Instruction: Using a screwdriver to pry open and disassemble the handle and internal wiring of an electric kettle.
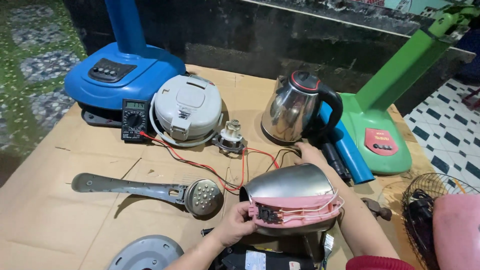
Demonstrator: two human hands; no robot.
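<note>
Kettle [292,187] between hands; right [307,152] perhaps touching.

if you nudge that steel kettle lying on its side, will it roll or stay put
The kettle on its side would probably roll, since its polished round body meets the cardboard along a curve; the left hand steadying its pink base suggests that. It looks slippery to grip. The loose white wires on that base seem easy to snag.

Left hand [234,226] gripping kettle [292,200]
</note>
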